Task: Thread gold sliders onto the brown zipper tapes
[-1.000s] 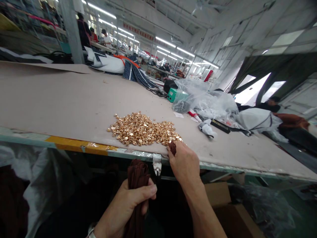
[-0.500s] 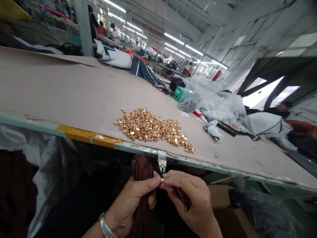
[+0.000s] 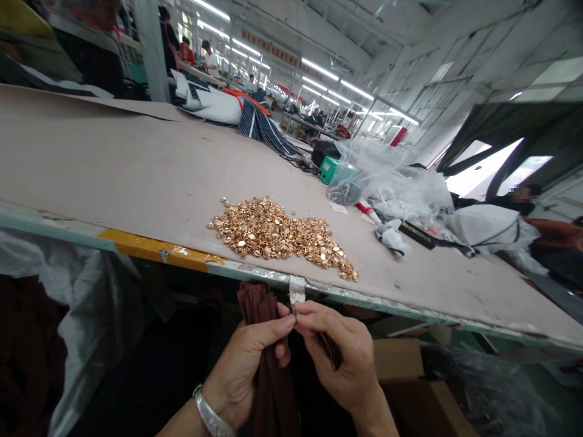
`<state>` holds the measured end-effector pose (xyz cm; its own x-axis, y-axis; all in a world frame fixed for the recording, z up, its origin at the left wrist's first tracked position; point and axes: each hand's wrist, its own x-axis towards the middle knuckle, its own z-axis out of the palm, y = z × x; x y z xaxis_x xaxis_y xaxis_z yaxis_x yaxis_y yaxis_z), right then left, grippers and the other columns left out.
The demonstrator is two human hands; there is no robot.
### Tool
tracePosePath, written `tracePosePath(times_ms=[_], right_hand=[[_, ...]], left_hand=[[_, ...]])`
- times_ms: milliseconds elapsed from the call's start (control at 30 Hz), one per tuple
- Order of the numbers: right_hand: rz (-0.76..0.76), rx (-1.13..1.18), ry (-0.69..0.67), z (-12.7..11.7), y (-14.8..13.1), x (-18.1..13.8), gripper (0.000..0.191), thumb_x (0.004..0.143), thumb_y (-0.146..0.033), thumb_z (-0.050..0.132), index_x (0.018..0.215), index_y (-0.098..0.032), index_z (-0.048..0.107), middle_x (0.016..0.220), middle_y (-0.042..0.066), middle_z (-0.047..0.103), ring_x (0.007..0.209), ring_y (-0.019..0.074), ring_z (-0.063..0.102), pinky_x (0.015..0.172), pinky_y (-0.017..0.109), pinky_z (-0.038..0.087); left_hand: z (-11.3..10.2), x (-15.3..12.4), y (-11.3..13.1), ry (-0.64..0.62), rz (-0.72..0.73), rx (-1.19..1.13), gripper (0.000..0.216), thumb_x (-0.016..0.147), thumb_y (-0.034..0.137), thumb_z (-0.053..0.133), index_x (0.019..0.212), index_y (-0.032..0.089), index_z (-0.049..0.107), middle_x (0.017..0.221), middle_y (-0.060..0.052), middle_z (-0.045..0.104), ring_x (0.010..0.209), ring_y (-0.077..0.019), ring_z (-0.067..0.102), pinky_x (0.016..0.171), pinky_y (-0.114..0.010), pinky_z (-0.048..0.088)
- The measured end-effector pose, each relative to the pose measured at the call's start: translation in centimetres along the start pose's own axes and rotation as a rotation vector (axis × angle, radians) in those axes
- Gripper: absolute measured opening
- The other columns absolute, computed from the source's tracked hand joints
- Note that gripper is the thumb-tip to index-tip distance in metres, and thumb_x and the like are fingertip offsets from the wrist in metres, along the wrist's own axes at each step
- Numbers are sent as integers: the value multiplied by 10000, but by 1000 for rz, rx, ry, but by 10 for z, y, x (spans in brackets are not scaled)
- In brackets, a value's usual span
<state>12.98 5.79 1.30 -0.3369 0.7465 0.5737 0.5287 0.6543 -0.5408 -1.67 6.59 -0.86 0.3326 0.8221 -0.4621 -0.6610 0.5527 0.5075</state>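
Right hand (image 3: 353, 358): moved from gold fittings pile (image 3: 282, 235) to its near side, grip around folded fabric (image 3: 334, 355)
Left hand (image 3: 241, 359): same side of pile, grip clasping brown strips (image 3: 259, 303)

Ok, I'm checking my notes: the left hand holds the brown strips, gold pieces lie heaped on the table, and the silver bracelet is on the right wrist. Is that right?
Not quite: the head view shows the silver bracelet on the left wrist, not the right. The left hand does hold brown strips, and the gold pieces are heaped on the table.
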Motion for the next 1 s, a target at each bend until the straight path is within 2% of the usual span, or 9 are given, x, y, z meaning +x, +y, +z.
tracePosePath(times_ms=[100, 200, 300, 400, 600, 867, 1000], right_hand=[[102, 35, 48, 2, -1, 6, 221, 820, -51, 591, 958, -204, 672, 1018, 77, 694, 972, 189, 657, 841, 293, 533], [270, 61, 92, 2, -7, 11, 94, 835, -143, 615, 839, -190, 697, 895, 64, 669, 835, 179, 650, 727, 275, 522], [442, 147, 110, 2, -11, 9, 71, 840, -202, 626, 875, -193, 688, 727, 8, 658, 642, 140, 615, 596, 238, 486], [553, 258, 159, 3, -9, 3, 105, 839, -234, 634, 924, -195, 680, 662, -24, 663, 567, 119, 594, 533, 209, 463], [480, 283, 145, 9, -4, -4, 147, 854, -230, 624, 984, -224, 692, 864, 8, 703, 775, 156, 653, 696, 238, 506], [394, 234, 95, 11, -8, -9, 178, 864, -177, 604, 1017, -221, 685, 842, 17, 688, 781, 160, 660, 706, 249, 515], [468, 315, 107, 9, -12, -7, 151, 870, -202, 602, 995, -217, 686, 899, 25, 720, 819, 168, 681, 697, 232, 532]], left_hand=[[2, 0, 2, 10, -10, -1, 146, 630, 228, 736, 701, 151, 634, 411, 48, 486, 400, -75, 426, 445, -188, 349], [0, -2, 2, 41, 13, 54, 151, 655, 225, 715, 769, 146, 654, 418, 45, 503, 403, -79, 433, 448, -191, 348], [-2, -6, 2, 48, 74, 178, 181, 661, 237, 734, 793, 130, 670, 424, 39, 520, 419, -78, 439, 451, -187, 341], [-3, -7, 3, 56, 83, 183, 220, 679, 288, 742, 811, 125, 676, 437, 28, 540, 422, -72, 436, 453, -185, 345], [1, 0, 4, 92, 9, 72, 213, 684, 337, 753, 740, 164, 641, 434, 49, 494, 415, -71, 430, 440, -178, 341], [-4, 0, -4, 0, 4, 103, 200, 683, 312, 749, 700, 146, 639, 453, 35, 498, 448, -75, 435, 477, -188, 360], [-4, 3, -7, -9, -2, 83, 180, 677, 285, 749, 702, 143, 640, 471, 34, 510, 446, -75, 436, 479, -195, 354]])
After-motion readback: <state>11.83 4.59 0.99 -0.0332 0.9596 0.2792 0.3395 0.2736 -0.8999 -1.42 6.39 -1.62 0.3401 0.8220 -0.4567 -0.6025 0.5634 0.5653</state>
